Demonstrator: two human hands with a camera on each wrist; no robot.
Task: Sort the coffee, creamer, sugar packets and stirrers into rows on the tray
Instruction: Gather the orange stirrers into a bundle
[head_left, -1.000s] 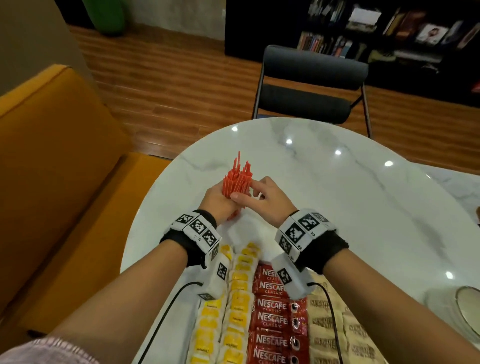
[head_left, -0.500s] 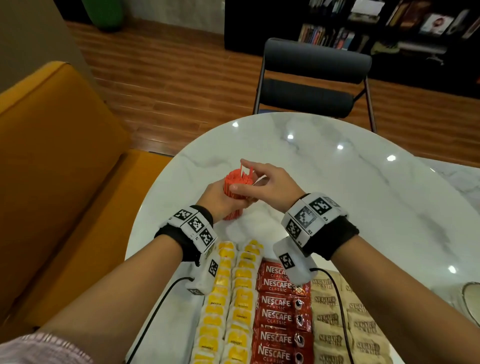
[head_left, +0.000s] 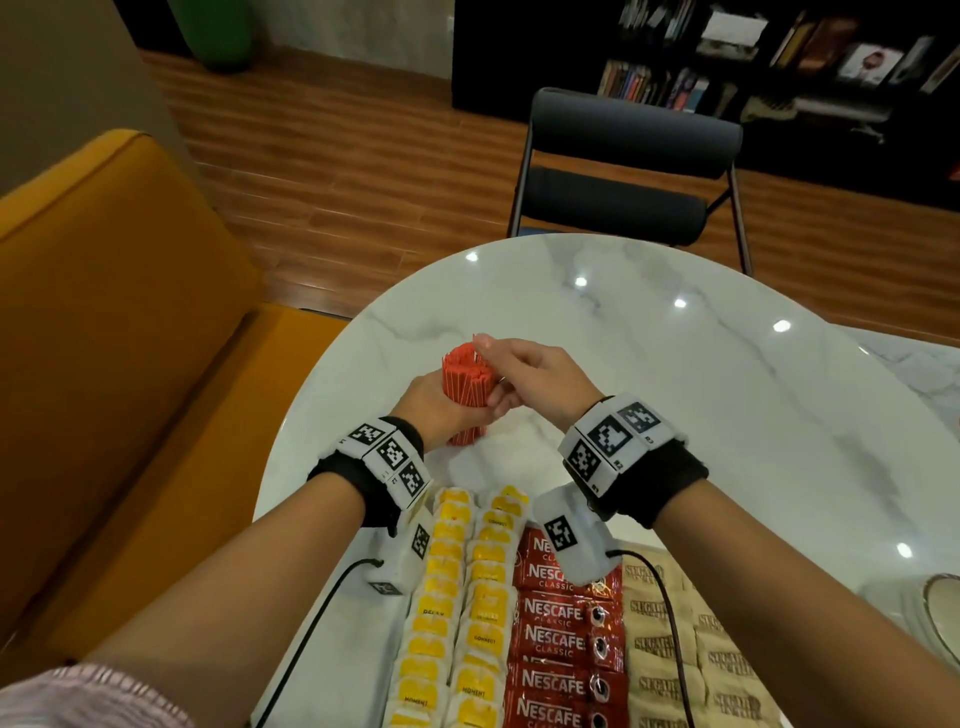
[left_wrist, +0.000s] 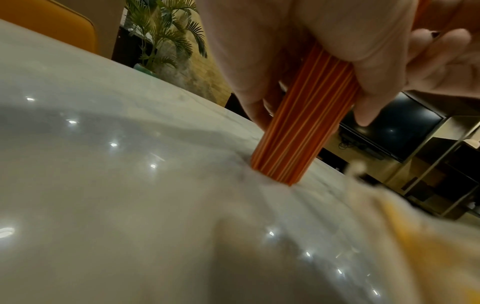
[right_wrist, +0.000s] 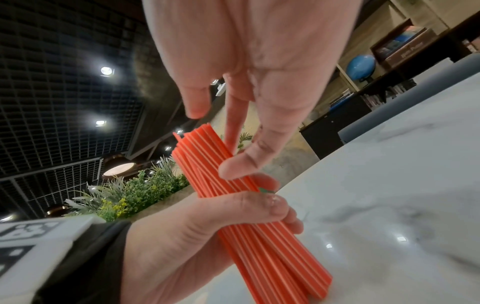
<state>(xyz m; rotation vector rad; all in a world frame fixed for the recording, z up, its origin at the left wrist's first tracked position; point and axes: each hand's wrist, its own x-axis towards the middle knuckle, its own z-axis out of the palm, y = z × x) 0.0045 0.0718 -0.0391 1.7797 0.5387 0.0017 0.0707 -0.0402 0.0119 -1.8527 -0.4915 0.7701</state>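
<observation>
My left hand (head_left: 431, 410) grips a bundle of red stirrers (head_left: 465, 384) upright, its lower ends standing on the marble table just beyond the pale tray (head_left: 483, 467). My right hand (head_left: 524, 364) hovers over the bundle with straight fingers; a fingertip touches the top ends. In the right wrist view the right hand (right_wrist: 233, 156) lays its forefinger and thumb against the side of the stirrers (right_wrist: 259, 236), held by the left hand (right_wrist: 194, 236). The left wrist view shows the stirrers (left_wrist: 298, 133) meeting the tabletop. On the tray lie rows of yellow creamer packets (head_left: 457, 597), red coffee sachets (head_left: 561, 639) and brown sugar packets (head_left: 670, 649).
The round marble table (head_left: 675, 415) stretches ahead and right of my hands. A dark folding chair (head_left: 623, 182) stands at its far side and an orange sofa (head_left: 104, 312) at the left. A pale dish (head_left: 935, 608) sits at the right edge.
A second ago several stirrer tips stuck up unevenly above the bundle. The right hand has come over the top and the ends now stand nearly level.
</observation>
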